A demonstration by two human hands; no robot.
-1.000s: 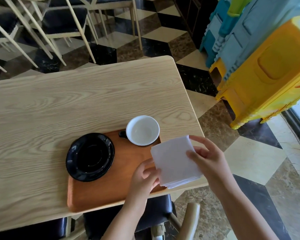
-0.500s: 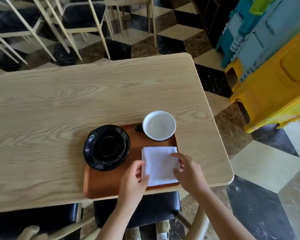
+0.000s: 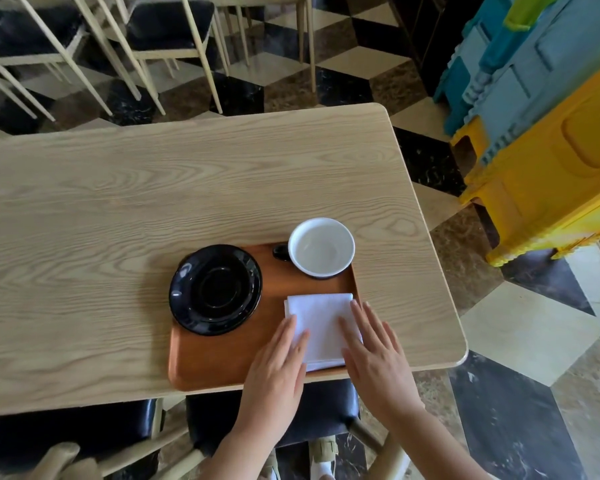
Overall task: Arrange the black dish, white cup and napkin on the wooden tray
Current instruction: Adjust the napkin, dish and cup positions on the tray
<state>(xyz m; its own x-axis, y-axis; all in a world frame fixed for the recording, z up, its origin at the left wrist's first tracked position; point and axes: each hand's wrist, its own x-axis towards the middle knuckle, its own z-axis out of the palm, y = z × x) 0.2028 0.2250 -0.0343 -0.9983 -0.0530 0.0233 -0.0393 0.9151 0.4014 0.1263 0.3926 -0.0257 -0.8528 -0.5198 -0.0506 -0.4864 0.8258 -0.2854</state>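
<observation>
The brown wooden tray [image 3: 219, 362] lies at the near edge of the light wood table [image 3: 153, 188]. The black dish [image 3: 215, 289] sits on the tray's left part. At the tray's far right corner stands the white cup [image 3: 321, 245], black handle pointing left. A folded white napkin [image 3: 317, 315] lies flat on the tray's right part, in front of the cup. My left hand [image 3: 274, 372] rests flat with its fingers on the napkin's left edge. On the napkin's right edge my right hand [image 3: 374, 355] lies flat too. Both hands have fingers extended.
Black-seated chairs [image 3: 271, 414] are tucked under the table's near edge. More pale-framed chairs [image 3: 167, 26] stand beyond the far side. Stacked yellow and blue plastic stools [image 3: 541, 133] stand on the tiled floor to the right.
The napkin went from held above the tray's right end to lying flat on the tray. My fingers have let go and now rest flat on its two sides.
</observation>
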